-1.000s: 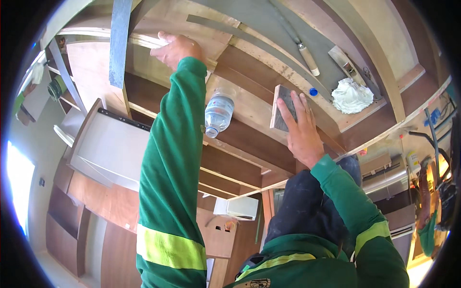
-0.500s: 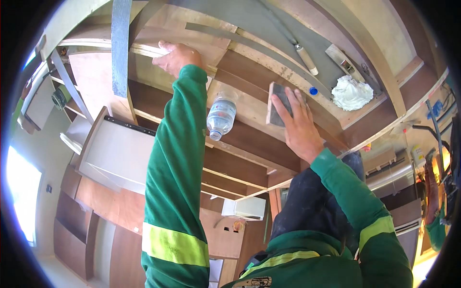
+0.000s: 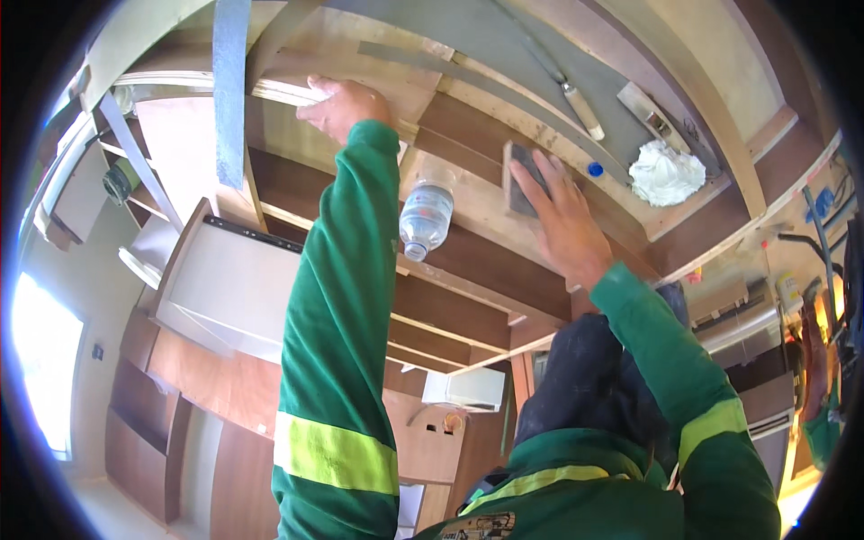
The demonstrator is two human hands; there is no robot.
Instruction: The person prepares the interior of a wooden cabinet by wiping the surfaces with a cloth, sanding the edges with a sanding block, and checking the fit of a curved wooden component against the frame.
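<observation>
Block (image 3: 519, 198) lies under the slightly parted fingers (image 3: 533, 190) of right hand (image 3: 576, 232), right of the bottle (image 3: 427, 219); left hand (image 3: 349, 110), beyond it, touches rail (image 3: 275, 91). Whether either clamps, I cannot tell.

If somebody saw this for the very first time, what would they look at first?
Probably the big green sleeves with bright yellow bands, coming up from the bottom edge. Next, the clear bottle between the sleeves, and the right hand on a dark-faced block to its right. The crumpled white heap at upper right stands out too.
</observation>
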